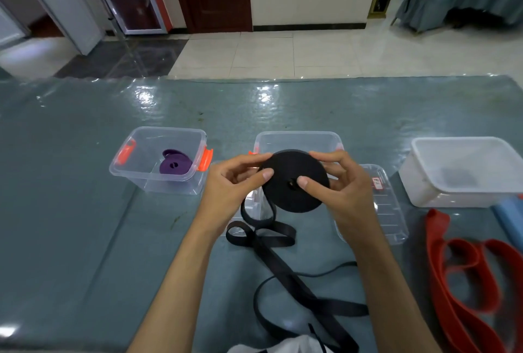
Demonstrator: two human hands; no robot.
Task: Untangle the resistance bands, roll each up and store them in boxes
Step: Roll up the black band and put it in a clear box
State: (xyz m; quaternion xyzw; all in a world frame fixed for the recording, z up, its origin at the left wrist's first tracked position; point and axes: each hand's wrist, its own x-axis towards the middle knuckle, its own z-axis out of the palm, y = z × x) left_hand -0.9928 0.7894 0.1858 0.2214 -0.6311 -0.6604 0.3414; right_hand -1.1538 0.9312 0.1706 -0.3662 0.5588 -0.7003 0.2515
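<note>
At the far left we see a clear box with orange latches (158, 160) on the table (70, 211), and a rolled purple band (175, 165) lies inside it. Next comes our left hand (235, 183), its thumb and curled fingers pinching the left edge of the black roll (294, 180), which we hold upright above the table, its flat face toward us. The roll sits between both hands, in front of a second clear box (297, 140). The loose tail of the black band (297, 282) drops from the roll's lower left and trails in loops across the table toward us. Our right hand (342, 183) grips the roll's right side, thumb pressed near its centre hole. Just right lies a clear lid (387, 211), then a white box (464, 171), with the red band (467, 267) loose on the table nearest the right edge.
</note>
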